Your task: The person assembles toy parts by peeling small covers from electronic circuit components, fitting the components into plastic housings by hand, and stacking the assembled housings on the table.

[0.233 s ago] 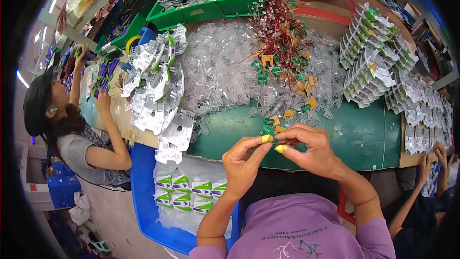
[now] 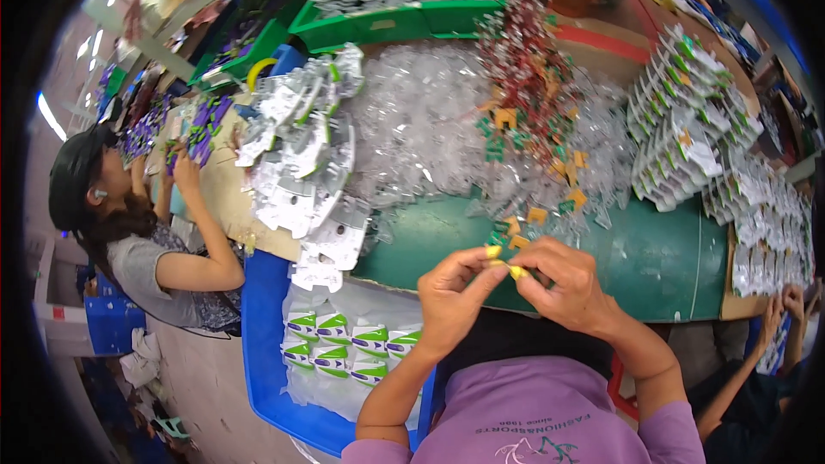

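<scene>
Above the near edge of the green tabletop [image 2: 657,249], my left hand [image 2: 451,296] and my right hand [image 2: 567,288] meet, fingertips almost touching. Yellow coverings wrap some of the fingertips. Both hands are closed in a pinch; whatever lies between the fingers is too small and blurred to name. Just beyond them lie small green circuit boards [image 2: 495,151] and orange-yellow pieces [image 2: 536,216]. Red wires [image 2: 526,60] with small ends are heaped behind these. A broad pile of clear plastic pieces [image 2: 412,120] spreads around and to the left.
White-and-grey curved shells [image 2: 279,155] are stacked at left, with more green-edged shells [image 2: 675,133] at right. A green bin [image 2: 395,24] of grey parts stands behind. A blue tub [image 2: 266,361] holds green-and-white pieces at lower left. One person [image 2: 146,249] works at left; another person's hands [image 2: 778,309] show at right.
My two hands have come closer together at the fingertips. The whole scene has shifted slightly rightward in view. The person at left has lowered a raised hand.
</scene>
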The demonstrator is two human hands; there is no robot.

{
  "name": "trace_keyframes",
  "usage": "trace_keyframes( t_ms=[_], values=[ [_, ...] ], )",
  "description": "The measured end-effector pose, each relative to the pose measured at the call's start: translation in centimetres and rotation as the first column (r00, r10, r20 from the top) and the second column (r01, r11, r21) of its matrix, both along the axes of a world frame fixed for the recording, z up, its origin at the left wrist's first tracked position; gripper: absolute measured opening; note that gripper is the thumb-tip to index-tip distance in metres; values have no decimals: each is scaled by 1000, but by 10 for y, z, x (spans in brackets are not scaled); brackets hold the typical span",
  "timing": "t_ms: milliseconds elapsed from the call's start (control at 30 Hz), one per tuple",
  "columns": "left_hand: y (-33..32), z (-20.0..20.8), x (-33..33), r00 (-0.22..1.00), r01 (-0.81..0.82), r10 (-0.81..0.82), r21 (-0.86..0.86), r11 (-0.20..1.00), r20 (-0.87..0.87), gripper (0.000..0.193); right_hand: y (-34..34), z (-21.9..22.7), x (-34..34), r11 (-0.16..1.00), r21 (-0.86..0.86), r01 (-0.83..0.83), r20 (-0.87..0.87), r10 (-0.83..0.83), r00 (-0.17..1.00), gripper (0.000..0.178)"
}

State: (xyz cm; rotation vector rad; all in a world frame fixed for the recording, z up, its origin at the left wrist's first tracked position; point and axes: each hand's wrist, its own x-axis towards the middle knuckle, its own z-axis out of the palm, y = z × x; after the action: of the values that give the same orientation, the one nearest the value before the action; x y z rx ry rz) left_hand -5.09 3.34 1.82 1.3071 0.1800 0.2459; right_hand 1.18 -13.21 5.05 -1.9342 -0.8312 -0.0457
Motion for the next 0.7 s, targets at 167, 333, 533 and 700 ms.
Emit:
trace_keyframes(
  t_ms=[167,333,533,700],
  values=[
    [0,-20,0,989,143,-144,-24,989,-18,25,-2,-1,-1,998,-49,-39,25,41,999,15],
    [25,-23,0,929,344,-359,-148,927,-90,26,-2,-5,6,995,16,-100,-327,100,940,20],
    [66,6,34,809,471,-577,-464,751,-113,41,13,-10,27,978,103,-179,-298,203,933,13],
    [184,33,117,831,-556,249,728,401,498,39,-13,1,31,940,324,109,-612,120,782,8]
  ],
)
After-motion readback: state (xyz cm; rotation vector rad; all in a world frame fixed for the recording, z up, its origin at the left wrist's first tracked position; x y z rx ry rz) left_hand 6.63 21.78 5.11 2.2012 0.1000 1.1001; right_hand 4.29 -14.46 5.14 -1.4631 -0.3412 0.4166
